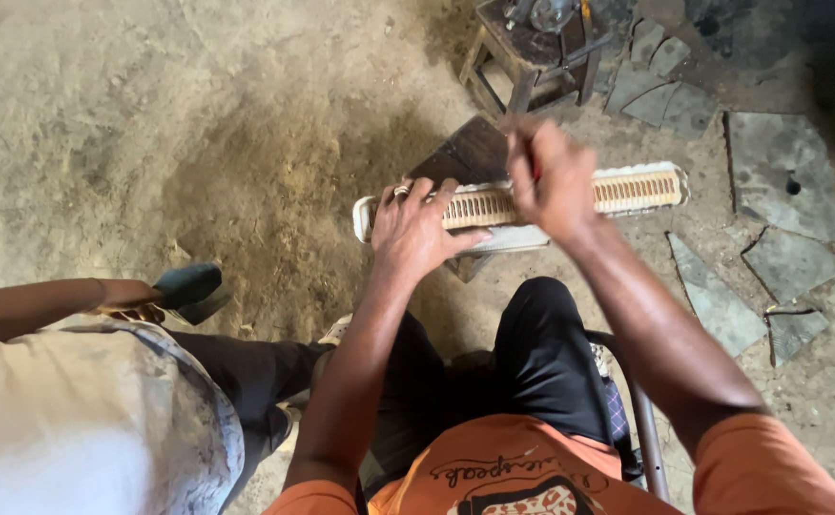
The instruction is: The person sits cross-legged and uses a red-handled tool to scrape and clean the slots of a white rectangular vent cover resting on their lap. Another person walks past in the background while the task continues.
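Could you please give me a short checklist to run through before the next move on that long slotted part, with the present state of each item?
1. Left hand steadying the long slotted part: ok, fingers lie across its left portion.
2. Right hand gripping a tool: cannot tell, the hand is blurred; only a hint of red shows in the fist.
3. Part supported: ok, it rests across a dark wooden block in front of the knees.
4. Right end of the part supported: not ok, it juts out past the block over the floor.
5. Neighbour clear: ok, the other person's hand is well to the left, apart from the part.
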